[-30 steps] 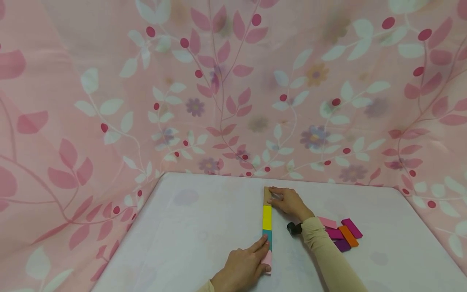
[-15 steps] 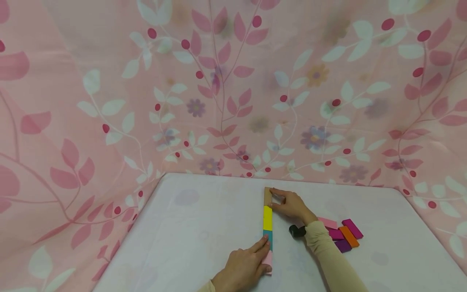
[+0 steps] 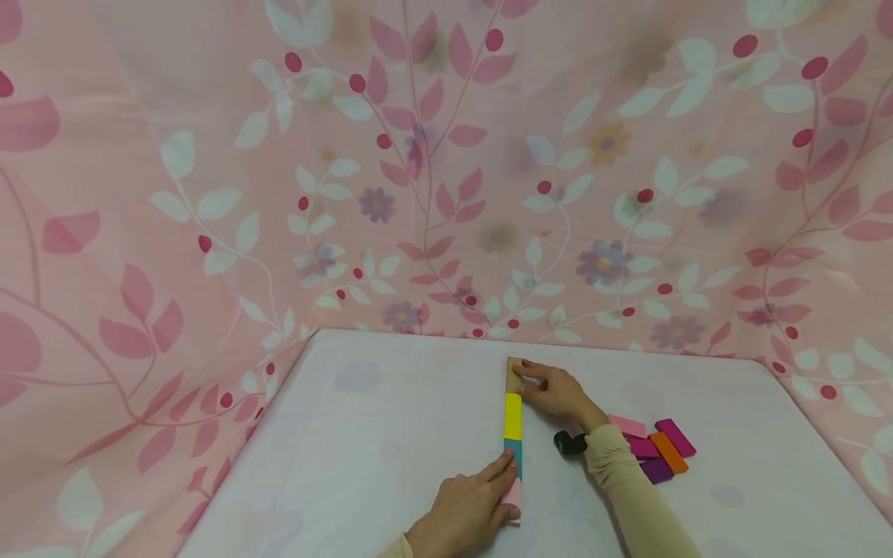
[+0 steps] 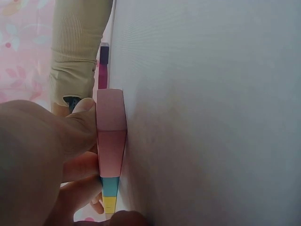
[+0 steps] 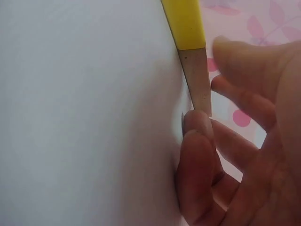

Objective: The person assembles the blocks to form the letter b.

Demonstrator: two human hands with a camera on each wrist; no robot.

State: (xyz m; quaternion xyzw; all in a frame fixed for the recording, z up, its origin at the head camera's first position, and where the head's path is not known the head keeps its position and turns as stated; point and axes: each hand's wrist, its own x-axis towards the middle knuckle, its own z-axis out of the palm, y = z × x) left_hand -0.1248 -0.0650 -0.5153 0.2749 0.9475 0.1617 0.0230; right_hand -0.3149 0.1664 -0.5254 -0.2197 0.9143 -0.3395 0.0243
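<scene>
From where I sit, the head feed gives me a white-covered table (image 3: 391,403) with faint blotches printed on its cloth, and pink leaf-and-flower fabric (image 3: 446,232) hanging behind it and along both sides. The row I am watching lies on the table, pointing away from the person, end to end: pink block (image 3: 512,494) nearest, then teal block (image 3: 513,444), yellow block (image 3: 512,417) and tan block (image 3: 512,377) farthest. The left hand (image 3: 460,508) lays extended fingers over the teal, its thumb set apart at the pink one's near end. The right hand (image 3: 558,394) is at the tan block, thumb and index apart. My left wrist feed adds the pink block's near end and side face, out of the head camera's sight; the right wrist feed shows bent fingers at the tan block's far end, though I cannot tell how firmly they press. Only the head view lets me count everything: four blocks in the row, and five in a loose cluster beyond the right sleeve (image 3: 635,480), namely one loose pink block (image 3: 628,426), two magenta blocks (image 3: 675,438), one orange block (image 3: 667,452) and one purple block (image 3: 656,470). One black object (image 3: 570,444) sits at the right wrist.
</scene>
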